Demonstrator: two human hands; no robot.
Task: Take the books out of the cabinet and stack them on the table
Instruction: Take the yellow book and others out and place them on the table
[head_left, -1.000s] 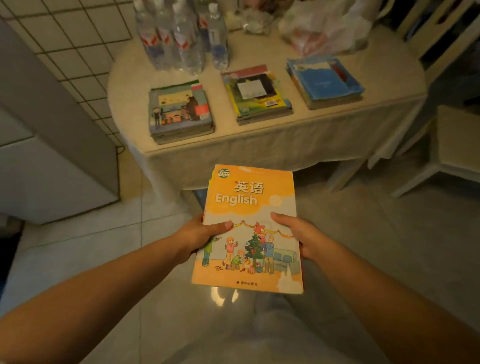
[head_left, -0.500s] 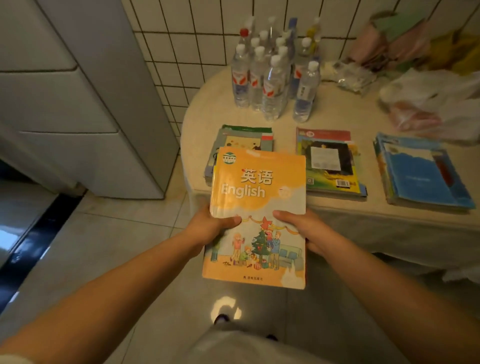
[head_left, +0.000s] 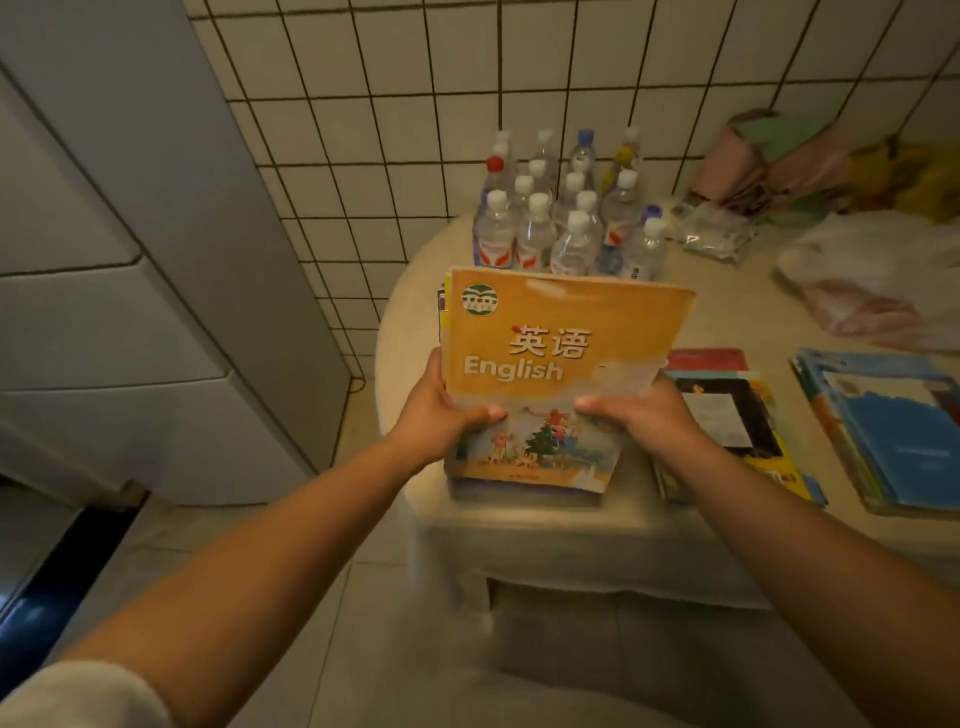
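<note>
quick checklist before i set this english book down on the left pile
1. Grip: left hand and right hand both hold the orange English book, thumbs on its cover. Ok.
2. Position: book sits over the leftmost pile, whose edge shows beneath. Ok.
3. Contact with the pile: cannot tell.
4. Edges squared with the pile: cannot tell, mostly hidden.
5. Water bottles stand behind the book's far edge; gap: cannot tell.
6. Middle pile lies apart, to the right. Ok.
</note>
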